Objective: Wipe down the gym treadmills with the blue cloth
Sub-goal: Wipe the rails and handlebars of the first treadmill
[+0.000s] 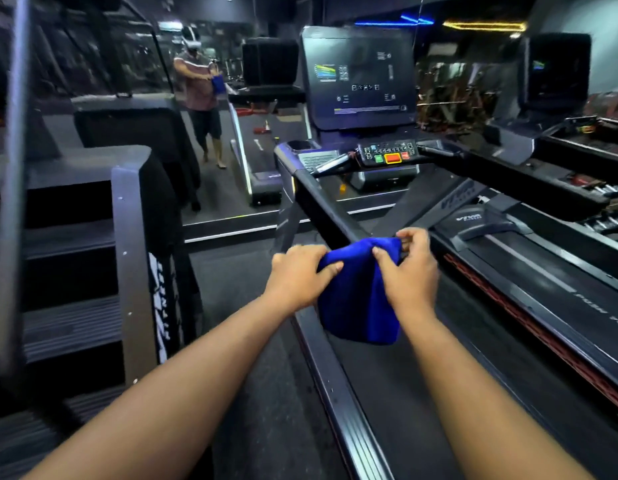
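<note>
A blue cloth (357, 299) hangs folded in front of me, held at its top edge by both hands. My left hand (298, 275) pinches the cloth's left side and my right hand (409, 268) grips its right side. The cloth hangs over the left side rail (338, 393) of a black treadmill (421, 393). The treadmill's left handrail (326, 209) runs from just behind the cloth up to the console. That console has a dark screen (359, 77) and a button panel (389, 154) with green and red keys.
A black stair-climber machine (127, 258) stands close on the left. A second treadmill (557, 271) lies on the right. A mirror wall ahead shows my reflection (200, 95). A strip of dark floor (252, 393) runs between the stair machine and the treadmill.
</note>
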`<state>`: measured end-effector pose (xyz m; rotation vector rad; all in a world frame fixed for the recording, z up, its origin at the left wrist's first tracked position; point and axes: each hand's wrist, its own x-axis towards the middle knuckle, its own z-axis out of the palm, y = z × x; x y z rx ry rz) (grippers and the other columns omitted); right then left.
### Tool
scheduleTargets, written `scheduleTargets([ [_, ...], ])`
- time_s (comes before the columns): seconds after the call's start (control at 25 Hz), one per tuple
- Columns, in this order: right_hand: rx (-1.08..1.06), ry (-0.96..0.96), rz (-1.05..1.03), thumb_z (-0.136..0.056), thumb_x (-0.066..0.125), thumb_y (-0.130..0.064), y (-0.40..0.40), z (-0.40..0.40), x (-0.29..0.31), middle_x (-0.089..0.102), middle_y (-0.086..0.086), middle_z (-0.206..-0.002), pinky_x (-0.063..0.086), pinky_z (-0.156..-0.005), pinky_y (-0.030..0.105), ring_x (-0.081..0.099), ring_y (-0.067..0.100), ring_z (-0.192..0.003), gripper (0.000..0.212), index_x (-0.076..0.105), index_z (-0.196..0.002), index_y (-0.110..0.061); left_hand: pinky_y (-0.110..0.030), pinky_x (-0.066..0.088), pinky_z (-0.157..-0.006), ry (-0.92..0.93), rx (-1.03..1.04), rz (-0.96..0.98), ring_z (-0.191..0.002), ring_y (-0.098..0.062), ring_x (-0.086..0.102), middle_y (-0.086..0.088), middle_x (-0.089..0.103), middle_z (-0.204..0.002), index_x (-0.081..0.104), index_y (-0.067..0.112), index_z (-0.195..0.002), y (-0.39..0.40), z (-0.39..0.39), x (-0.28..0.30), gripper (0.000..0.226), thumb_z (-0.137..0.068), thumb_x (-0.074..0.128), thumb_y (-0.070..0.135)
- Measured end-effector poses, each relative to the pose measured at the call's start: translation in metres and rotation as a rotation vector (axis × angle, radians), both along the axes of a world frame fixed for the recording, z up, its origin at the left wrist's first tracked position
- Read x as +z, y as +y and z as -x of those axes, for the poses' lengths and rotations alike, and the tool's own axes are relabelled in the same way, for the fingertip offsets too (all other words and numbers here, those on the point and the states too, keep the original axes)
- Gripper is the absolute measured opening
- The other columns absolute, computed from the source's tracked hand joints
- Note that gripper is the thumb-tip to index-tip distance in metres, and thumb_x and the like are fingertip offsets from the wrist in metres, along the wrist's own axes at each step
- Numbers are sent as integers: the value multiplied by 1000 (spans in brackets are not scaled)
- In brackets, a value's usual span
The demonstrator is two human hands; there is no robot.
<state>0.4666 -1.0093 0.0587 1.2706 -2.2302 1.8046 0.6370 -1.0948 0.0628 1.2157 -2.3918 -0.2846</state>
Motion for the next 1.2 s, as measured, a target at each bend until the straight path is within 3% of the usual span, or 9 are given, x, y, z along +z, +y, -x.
scheduleTargets([
  [0.12, -242, 310, -83, -85, 69, -39, -79, 27, 18, 56, 7, -127, 42, -99, 52, 51, 32, -119, 44, 52, -120, -19, -44, 39, -92, 5, 14, -48, -114, -27, 56, 1, 69, -110, 62, 26, -103, -78, 46, 11, 30, -95, 51, 52],
  [0.2, -211, 535, -472, -89, 54, -59, -115, 21, -4, 47, 8, -142, 30, -106, 66, 39, 32, -135, 60, 48, -134, -20, -47, 39, -98, -64, -2, -57, -122, -26, 53, 1, 65, -122, 62, 30, -117, -125, 59, -3, 31, -94, 54, 50],
  [0.28, -117, 712, -803, -85, 46, -74, -138, 11, -34, 45, 6, -145, 35, -102, 60, 40, 30, -135, 79, 41, -143, -21, -47, 38, -101, -102, -94, -15, -128, -24, 49, 2, 57, -133, 58, 31, -128, -178, 67, -17, 37, -94, 56, 47],
  [0.32, -109, 747, -861, -84, 46, -76, -142, 12, -40, 47, 5, -142, 42, -96, 53, 46, 29, -129, 83, 38, -144, -21, -47, 37, -104, -117, -168, 25, -132, -22, 46, 3, 52, -138, 55, 30, -132, -200, 70, -23, 40, -95, 54, 46],
  [0.44, -133, 682, -903, -86, 45, -75, -162, 20, -34, 47, 6, -139, 49, -84, 44, 53, 29, -120, 88, 27, -151, -17, -52, 30, -112, -184, -543, 180, -138, -17, 40, 4, 46, -148, 50, 28, -140, -258, 87, -32, 48, -98, 41, 49],
  [0.68, -124, 510, -1048, -84, 33, -82, -193, 25, -19, 40, 2, -152, 47, -98, 47, 49, 27, -130, 98, 12, -157, -21, -58, 19, -116, -279, -1124, 436, -145, -15, 35, 1, 41, -156, 47, 22, -145, -315, 133, -39, 57, -99, 27, 50],
  [0.92, -247, 388, -992, -78, 28, -90, -192, 19, -18, 33, -11, -158, 23, -119, 51, 27, 10, -146, 101, 13, -158, -30, -60, 12, -120, -312, -1359, 522, -150, -17, 26, 0, 32, -161, 34, 20, -153, -343, 166, -38, 73, -99, 14, 64],
  [1.08, -383, 391, -1038, -74, 13, -94, -195, 17, -22, 35, -8, -158, 21, -120, 51, 28, 13, -147, 104, 17, -157, -32, -58, 16, -120, -247, -1415, 530, -149, -15, 26, 0, 29, -162, 25, 21, -157, -348, 174, -47, 70, -99, 23, 62],
  [1.2, -564, 386, -1030, -73, 15, -95, -197, 7, -26, 47, -9, -149, 21, -120, 52, 37, 13, -143, 103, 34, -151, -31, -59, 16, -120, -238, -1486, 499, -151, -13, 21, 2, 24, -164, 21, 23, -157, -354, 178, -47, 69, -99, 22, 60],
])
